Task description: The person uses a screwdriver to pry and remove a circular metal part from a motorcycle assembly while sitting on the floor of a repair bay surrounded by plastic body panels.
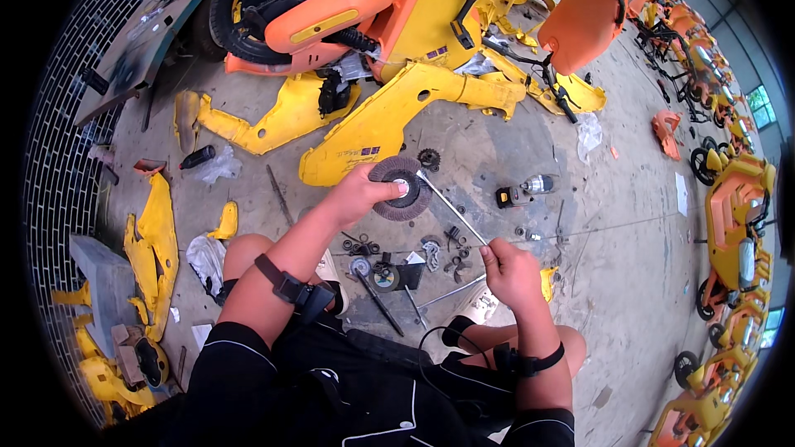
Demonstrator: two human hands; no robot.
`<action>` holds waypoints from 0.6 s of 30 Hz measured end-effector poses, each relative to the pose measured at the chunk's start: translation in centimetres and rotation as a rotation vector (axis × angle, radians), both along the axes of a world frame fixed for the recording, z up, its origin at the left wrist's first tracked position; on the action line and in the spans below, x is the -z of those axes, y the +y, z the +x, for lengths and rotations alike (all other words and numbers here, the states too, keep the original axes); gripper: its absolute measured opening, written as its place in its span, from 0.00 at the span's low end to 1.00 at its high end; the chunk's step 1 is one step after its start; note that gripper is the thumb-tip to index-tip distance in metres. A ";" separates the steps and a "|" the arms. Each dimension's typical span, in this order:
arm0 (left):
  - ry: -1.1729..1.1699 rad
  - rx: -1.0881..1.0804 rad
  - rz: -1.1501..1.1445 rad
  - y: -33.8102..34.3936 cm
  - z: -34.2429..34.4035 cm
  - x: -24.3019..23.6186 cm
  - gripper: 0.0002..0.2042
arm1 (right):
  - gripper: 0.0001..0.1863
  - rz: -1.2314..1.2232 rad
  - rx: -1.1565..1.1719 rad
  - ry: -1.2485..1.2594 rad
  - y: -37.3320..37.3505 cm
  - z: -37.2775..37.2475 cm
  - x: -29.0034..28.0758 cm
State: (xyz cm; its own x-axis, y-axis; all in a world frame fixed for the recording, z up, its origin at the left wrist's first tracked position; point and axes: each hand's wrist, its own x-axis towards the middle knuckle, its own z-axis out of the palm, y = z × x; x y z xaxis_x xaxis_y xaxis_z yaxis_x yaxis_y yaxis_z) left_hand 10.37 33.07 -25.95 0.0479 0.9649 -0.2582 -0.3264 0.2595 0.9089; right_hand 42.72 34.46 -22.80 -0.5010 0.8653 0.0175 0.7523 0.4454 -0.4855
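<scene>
Out in front of me, my left hand [358,194] grips a dark round flap disc [407,209], its thumb pressed on the pale hub. My right hand [509,271] is closed around the near end of a slim metal rod [454,210]. The rod's far tip meets the disc's right rim; I cannot tell whether it touches or only overlaps. Below the disc, on the floor, lie a grinding disc [384,280], a dark flat plate [407,276], a long dark bar [381,306] and several small metal parts [362,247]. A toothed ring [429,158] sits just beyond the disc.
A cordless drill [525,191] rests on the floor at the right. Yellow body panels [364,136] spread ahead, before a yellow-orange scooter [489,0] on its side. More scooters [735,215] line the right. A brick wall [62,116] and grey block [103,281] bound the left.
</scene>
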 end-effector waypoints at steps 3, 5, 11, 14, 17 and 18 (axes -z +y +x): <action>-0.020 0.009 -0.009 -0.1 -0.2 -0.4 0.21 | 0.14 -0.008 -0.008 0.006 -0.3 -0.3 0.0; -0.040 0.012 -0.010 -0.2 -0.3 -0.5 0.21 | 0.13 -0.055 -0.004 0.075 -0.5 -0.3 0.4; -0.107 0.009 0.029 -0.6 -0.5 -0.2 0.20 | 0.19 -0.444 -0.032 0.334 -1.2 -0.3 1.4; -0.121 0.012 0.064 -0.8 -0.3 -1.0 0.19 | 0.20 -0.752 0.014 0.438 -1.5 0.0 2.3; -0.110 0.003 0.111 -0.8 -0.2 -1.7 0.18 | 0.20 -0.950 0.056 0.563 -1.9 -0.5 2.4; -0.113 -0.004 0.116 -0.8 -0.3 -1.8 0.18 | 0.20 -1.061 0.025 0.628 -2.0 -0.6 2.3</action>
State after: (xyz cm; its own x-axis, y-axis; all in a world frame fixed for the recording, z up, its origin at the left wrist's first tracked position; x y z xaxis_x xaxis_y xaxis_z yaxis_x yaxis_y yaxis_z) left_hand 10.04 32.30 -24.15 0.0668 0.9882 -0.1377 -0.4293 0.1531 0.8901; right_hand 42.08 32.50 -25.08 -0.6421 0.6075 -0.4676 0.2603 -0.4009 -0.8784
